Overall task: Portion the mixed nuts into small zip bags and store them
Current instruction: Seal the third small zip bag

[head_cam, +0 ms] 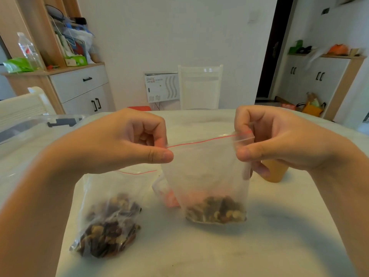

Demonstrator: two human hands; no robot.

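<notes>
Both hands up over the tabletop [199, 254], and a small zip bag [207, 176] hangs between them, its nuts [216, 211] pooled at the bottom, just touching the surface. Left hand [119, 140] pinches the red zip line at one top corner, thumb against curled fingers [157, 140]. Right hand [265, 140] pinches the opposite corner the same way. To the left lies a larger bag of mixed nuts [107, 222], flat on the tabletop. An orange cup [276, 170] stands behind the right hand.

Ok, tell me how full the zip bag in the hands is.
Mostly empty. The held zip bag has mixed nuts only along its bottom, and the clear plastic above holds nothing.
</notes>
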